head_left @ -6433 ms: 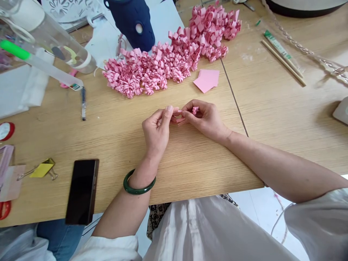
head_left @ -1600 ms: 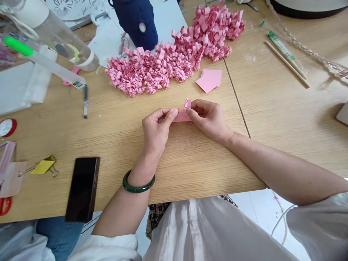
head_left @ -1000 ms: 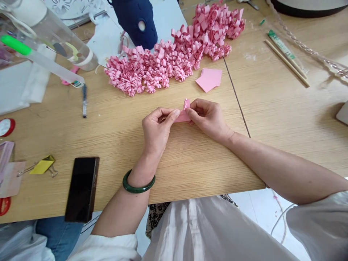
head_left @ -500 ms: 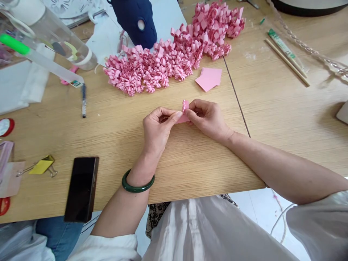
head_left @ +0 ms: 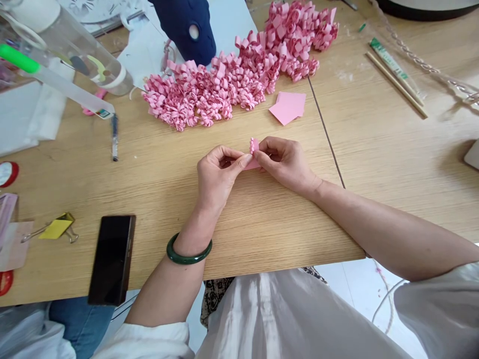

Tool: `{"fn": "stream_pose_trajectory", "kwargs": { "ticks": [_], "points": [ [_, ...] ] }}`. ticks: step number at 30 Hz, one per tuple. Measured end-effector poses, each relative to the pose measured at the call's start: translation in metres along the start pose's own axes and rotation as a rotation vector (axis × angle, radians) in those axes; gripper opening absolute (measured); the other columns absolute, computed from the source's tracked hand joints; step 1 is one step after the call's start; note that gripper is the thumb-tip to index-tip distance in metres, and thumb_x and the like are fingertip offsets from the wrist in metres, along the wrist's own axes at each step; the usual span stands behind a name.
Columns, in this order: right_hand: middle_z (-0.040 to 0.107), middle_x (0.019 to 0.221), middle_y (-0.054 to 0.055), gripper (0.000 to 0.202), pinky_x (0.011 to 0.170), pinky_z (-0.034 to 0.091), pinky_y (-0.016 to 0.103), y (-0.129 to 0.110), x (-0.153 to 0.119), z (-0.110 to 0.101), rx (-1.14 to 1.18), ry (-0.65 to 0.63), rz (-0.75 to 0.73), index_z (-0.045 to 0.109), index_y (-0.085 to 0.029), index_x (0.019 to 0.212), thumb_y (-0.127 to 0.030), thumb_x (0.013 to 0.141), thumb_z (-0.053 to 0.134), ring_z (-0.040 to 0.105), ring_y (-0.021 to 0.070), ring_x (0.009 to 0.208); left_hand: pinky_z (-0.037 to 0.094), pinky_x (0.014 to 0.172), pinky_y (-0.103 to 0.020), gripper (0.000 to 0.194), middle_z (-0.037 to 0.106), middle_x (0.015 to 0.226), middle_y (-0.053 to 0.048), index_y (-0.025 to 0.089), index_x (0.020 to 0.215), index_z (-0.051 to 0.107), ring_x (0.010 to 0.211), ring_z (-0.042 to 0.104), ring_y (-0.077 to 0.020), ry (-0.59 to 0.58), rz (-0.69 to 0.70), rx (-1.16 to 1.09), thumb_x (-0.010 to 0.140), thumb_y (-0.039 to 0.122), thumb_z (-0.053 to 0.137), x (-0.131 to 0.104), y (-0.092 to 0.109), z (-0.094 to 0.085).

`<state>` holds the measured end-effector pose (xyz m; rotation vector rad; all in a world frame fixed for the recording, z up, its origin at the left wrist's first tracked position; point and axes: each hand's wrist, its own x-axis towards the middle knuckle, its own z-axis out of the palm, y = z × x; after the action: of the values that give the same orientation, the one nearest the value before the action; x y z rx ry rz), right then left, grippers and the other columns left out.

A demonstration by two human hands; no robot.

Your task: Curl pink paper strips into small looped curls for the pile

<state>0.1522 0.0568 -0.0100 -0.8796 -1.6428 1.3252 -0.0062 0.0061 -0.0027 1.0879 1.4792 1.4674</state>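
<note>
Between my hands is a small piece of pink paper (head_left: 253, 163) with a row of tiny curled loops along its upper edge. My left hand (head_left: 220, 172) pinches its left side between thumb and fingers. From the other side, my right hand (head_left: 284, 162) grips it near the loops, thumb and forefinger pressed together. Fingertips hide part of the paper. Just beyond my hands lies a small stack of flat pink paper sheets (head_left: 288, 107). Farther back spreads a long heap of curled pink paper pieces (head_left: 209, 92).
A phone (head_left: 112, 259) and a yellow binder clip (head_left: 60, 227) lie at left on the wooden table (head_left: 149, 189). Behind them are a pen (head_left: 115, 137) and a clear bottle (head_left: 86, 55). A dark blue cup (head_left: 187, 30) stands behind the heap. Wooden sticks (head_left: 396, 85) lie far right.
Both hands stay almost in place on the pink paper. The looped edge tilts slightly to the left, and the view has shifted a little.
</note>
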Motion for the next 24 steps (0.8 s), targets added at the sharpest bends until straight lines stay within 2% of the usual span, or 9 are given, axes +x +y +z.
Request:
{"fn": "stream_pose_trajectory", "kwargs": {
  "ticks": [3,6,10,19,24],
  "points": [
    [0.058,0.071,-0.001,0.028,0.059,0.044,0.026,-0.0006,0.0004,-0.0005,0.035,0.016,0.022,0.057,-0.020,0.074,-0.036,0.094,0.070,0.051,0.0118,0.066,0.059,0.080,-0.028,0.036,0.079,0.089,-0.003,0.022,0.085,0.078,0.083,0.072,-0.0159,-0.037,0.003,-0.010,0.070,0.048,0.097,0.0016,0.0020,-0.0019],
    [0.058,0.071,-0.001,0.029,0.059,0.045,0.026,-0.0009,0.0006,-0.0007,0.054,0.031,0.044,0.056,-0.021,0.074,-0.036,0.094,0.070,0.051,0.0120,0.067,0.061,0.094,-0.033,0.037,0.082,0.103,-0.007,0.022,0.092,0.081,0.101,0.076,-0.0210,-0.019,-0.010,-0.042,0.082,0.057,0.087,0.0017,0.0041,-0.0026],
    [0.060,0.073,0.000,0.026,0.058,0.045,0.025,-0.0003,0.0009,-0.0001,0.059,0.041,0.055,0.058,-0.020,0.076,-0.035,0.095,0.070,0.051,0.0118,0.066,0.060,0.103,-0.038,0.035,0.083,0.103,-0.008,0.022,0.093,0.084,0.108,0.077,-0.0241,-0.026,-0.009,-0.036,0.090,0.056,0.078,0.0003,0.0034,-0.0026],
    [0.058,0.073,0.000,0.023,0.060,0.045,0.026,0.0000,0.0010,-0.0001,0.073,0.029,0.035,0.058,-0.021,0.078,-0.031,0.095,0.068,0.051,0.0118,0.066,0.061,0.095,-0.033,0.014,0.085,0.097,-0.003,0.026,0.091,0.087,0.097,0.078,-0.0205,-0.055,0.084,0.058,0.088,0.039,0.082,-0.0031,0.0052,-0.0023],
    [0.058,0.072,-0.001,0.021,0.060,0.044,0.027,-0.0002,0.0011,-0.0002,0.056,0.034,0.026,0.058,-0.020,0.077,-0.028,0.095,0.066,0.050,0.0119,0.067,0.061,0.096,-0.032,0.016,0.084,0.097,-0.003,0.025,0.092,0.087,0.096,0.078,-0.0198,-0.045,0.094,0.129,0.089,0.040,0.082,-0.0028,0.0049,-0.0037]
  ]
}}
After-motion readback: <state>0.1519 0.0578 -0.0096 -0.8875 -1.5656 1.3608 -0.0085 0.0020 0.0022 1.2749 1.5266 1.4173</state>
